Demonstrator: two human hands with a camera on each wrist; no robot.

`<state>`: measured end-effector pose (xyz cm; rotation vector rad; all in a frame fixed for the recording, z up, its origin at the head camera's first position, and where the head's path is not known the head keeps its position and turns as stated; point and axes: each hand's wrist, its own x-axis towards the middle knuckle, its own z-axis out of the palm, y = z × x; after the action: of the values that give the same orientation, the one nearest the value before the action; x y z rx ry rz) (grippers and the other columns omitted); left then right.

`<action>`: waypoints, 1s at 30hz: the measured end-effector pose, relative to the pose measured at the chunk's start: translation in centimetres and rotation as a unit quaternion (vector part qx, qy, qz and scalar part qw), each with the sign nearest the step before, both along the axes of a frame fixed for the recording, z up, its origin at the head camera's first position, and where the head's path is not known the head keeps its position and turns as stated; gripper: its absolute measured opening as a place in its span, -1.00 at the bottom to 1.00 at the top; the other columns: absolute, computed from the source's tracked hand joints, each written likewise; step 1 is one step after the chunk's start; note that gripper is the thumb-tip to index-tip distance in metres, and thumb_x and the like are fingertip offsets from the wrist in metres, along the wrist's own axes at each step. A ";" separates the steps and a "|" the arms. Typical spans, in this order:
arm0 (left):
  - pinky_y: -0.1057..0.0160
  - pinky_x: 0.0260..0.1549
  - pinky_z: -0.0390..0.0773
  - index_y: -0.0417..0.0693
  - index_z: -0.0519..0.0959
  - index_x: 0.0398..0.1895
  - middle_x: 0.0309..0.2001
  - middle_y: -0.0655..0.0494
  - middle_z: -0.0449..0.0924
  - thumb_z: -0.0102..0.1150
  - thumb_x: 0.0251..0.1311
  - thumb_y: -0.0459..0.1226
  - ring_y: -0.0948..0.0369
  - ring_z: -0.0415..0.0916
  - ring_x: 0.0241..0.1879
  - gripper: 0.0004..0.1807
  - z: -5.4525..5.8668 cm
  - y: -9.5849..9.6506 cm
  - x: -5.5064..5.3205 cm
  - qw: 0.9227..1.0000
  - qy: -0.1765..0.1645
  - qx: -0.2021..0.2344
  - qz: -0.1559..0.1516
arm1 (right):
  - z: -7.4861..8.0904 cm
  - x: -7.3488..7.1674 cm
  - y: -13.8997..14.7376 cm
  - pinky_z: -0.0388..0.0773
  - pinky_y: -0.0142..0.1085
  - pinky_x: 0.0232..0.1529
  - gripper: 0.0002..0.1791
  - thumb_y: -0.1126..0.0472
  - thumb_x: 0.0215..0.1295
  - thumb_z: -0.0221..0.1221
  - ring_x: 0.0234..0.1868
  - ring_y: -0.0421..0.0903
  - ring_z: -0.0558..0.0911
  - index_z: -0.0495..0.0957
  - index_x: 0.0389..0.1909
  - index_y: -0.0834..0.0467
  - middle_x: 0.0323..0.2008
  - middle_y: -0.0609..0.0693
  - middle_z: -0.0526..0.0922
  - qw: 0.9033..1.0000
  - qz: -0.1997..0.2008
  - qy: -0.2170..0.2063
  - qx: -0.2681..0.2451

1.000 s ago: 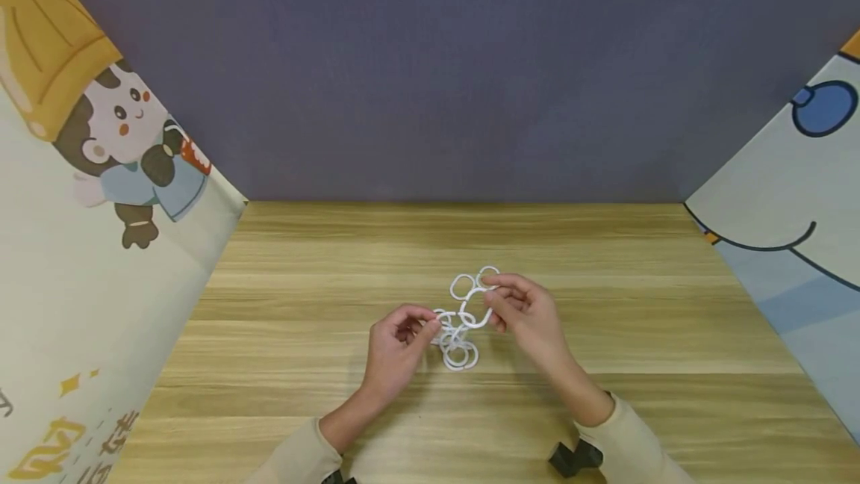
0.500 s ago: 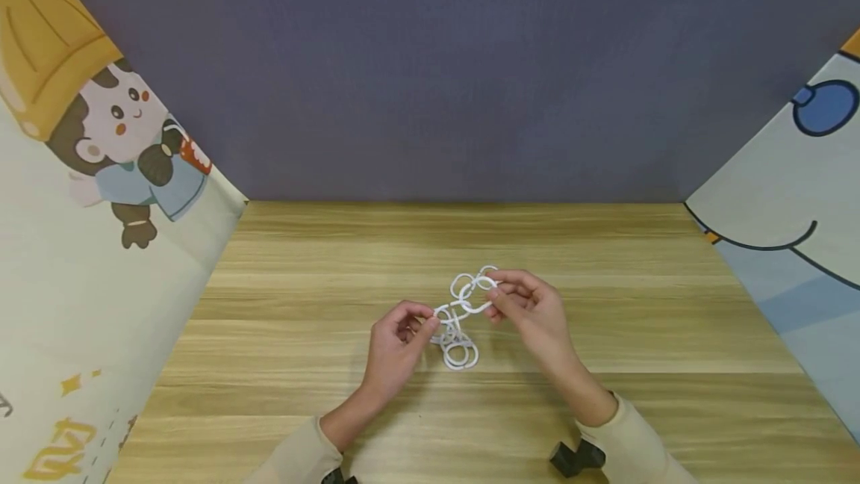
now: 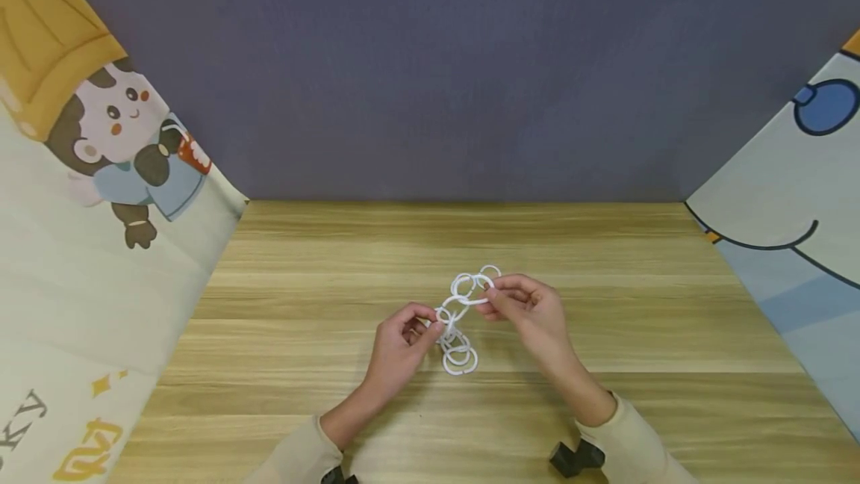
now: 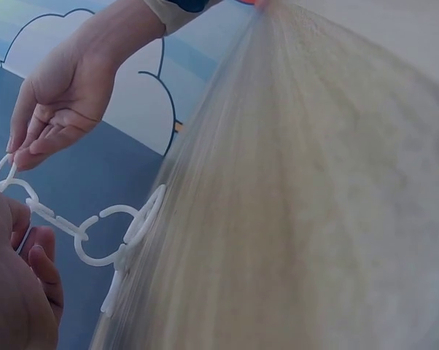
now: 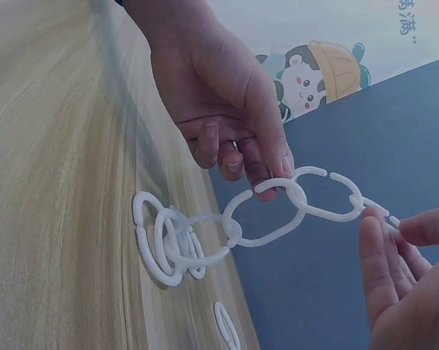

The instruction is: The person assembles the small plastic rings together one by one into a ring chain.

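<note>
A chain of white plastic C-shaped rings stretches between my two hands, low over the wooden table. My left hand pinches a ring between thumb and forefinger where two links meet. My right hand grips the end ring with thumb and fingers. In the right wrist view, a raised link spans the gap between the hands. Below my left hand, more linked rings trail down to the tabletop. The left wrist view catches both hands and the ring gaps, with part of the right hand's ring cut off at the edge.
Behind the hands, a separate white ring lies on the wooden table. A dark panel rises at the table's back edge. Printed cartoon walls flank both sides. Black wrist mounts sit by the sleeves.
The right hand's ring has tilted and shifted slightly up and away from the left hand, drawing the chain straighter. Lower rings have spread a little. Both hands keep their grip.
</note>
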<state>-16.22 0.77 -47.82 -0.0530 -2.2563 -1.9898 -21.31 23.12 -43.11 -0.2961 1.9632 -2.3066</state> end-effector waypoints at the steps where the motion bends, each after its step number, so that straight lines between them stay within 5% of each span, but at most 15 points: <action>1: 0.46 -0.51 0.49 -0.20 0.75 -0.15 -0.24 0.03 0.74 0.48 0.37 -0.44 0.32 0.57 -0.42 -0.92 0.0 0.0 0.0 1.000 -0.001 -0.001 0.000 | 0.0 0.0 0.0 0.84 -0.20 -0.17 -0.85 0.53 0.50 0.26 -0.28 -0.13 0.86 0.59 -0.04 0.59 -0.31 0.01 0.84 1.000 0.001 0.000 0.004; 10: 0.46 -0.51 0.48 -0.22 0.75 -0.14 -0.27 0.01 0.74 0.47 0.37 -0.45 0.32 0.57 -0.43 -0.92 -0.1 -0.1 0.0 1.000 -0.002 -0.004 -0.001 | -0.1 0.1 0.1 0.74 -0.32 -0.33 -0.80 0.45 0.50 0.32 -0.35 -0.14 0.75 0.63 -0.05 0.58 -0.32 0.11 0.79 0.997 -0.017 0.019 0.071; 24: 0.47 -0.52 0.44 -0.17 0.77 -0.10 -0.14 -0.10 0.80 0.43 0.42 -0.44 0.32 0.55 -0.41 -0.92 0.1 0.0 -0.2 1.000 0.002 -0.011 -0.014 | -0.1 0.2 0.4 0.65 -0.39 -0.46 -0.75 0.47 0.47 0.35 -0.44 -0.18 0.71 0.59 0.00 0.58 -0.32 0.17 0.74 0.998 -0.004 0.021 0.060; 30: 0.47 -0.49 0.46 -0.19 0.78 -0.08 -0.15 -0.16 0.81 0.41 0.46 -0.41 0.32 0.58 -0.38 -0.93 0.8 0.1 -0.1 1.000 0.025 -0.014 -0.003 | -0.3 0.1 0.3 0.64 -0.39 -0.46 -0.81 0.47 0.45 0.35 -0.43 -0.17 0.72 0.61 -0.05 0.52 -0.34 0.03 0.74 0.998 0.007 0.013 0.058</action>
<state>-16.32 0.86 -46.98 -0.1127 -2.2562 -1.9370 -21.20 23.44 -43.41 -0.3295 2.0915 -2.1801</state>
